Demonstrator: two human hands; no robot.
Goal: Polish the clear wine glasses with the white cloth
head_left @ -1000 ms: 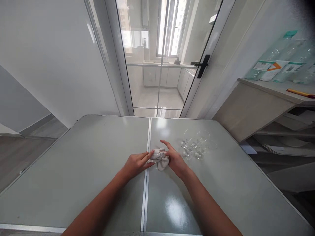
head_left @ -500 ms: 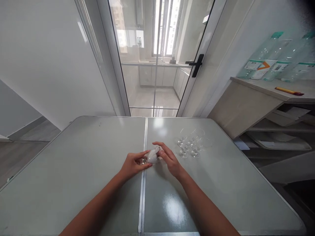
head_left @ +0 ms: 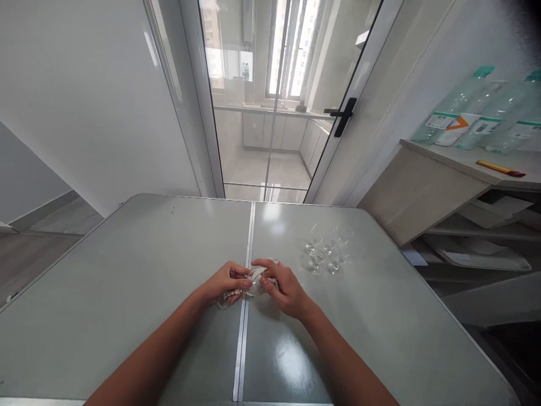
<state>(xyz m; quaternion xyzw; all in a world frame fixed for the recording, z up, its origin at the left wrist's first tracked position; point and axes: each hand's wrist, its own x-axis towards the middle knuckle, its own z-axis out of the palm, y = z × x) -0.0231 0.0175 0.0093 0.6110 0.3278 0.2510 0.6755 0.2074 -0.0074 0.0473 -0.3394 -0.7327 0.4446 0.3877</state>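
Observation:
A small clear stemmed glass [head_left: 224, 303] lies tilted in my left hand [head_left: 228, 282], its foot toward the lower left and its bowl toward my right hand. My left fingers are closed around the stem and the base of the bowl. On the bowl, my right hand [head_left: 286, 288] curls around a white cloth or tissue [head_left: 258, 273], thumb in front and fingers over the top. The cloth is mostly hidden by the fingers. To the right stand several similar clear stemmed glasses [head_left: 315, 266], grouped upright on the table.
The grey-green table [head_left: 147, 282] has a metal seam [head_left: 242, 344] running down its middle. At the right, a shelf unit [head_left: 439, 169] holds plastic bottles [head_left: 460, 121] and a yellow-red stick-like item [head_left: 501, 168]. A glass door [head_left: 270, 141] stands beyond the table.
Both hands have come slightly nearer to me, and the glass has turned so its foot shows below my left hand. My right fingers have closed further over the cloth and bowl.

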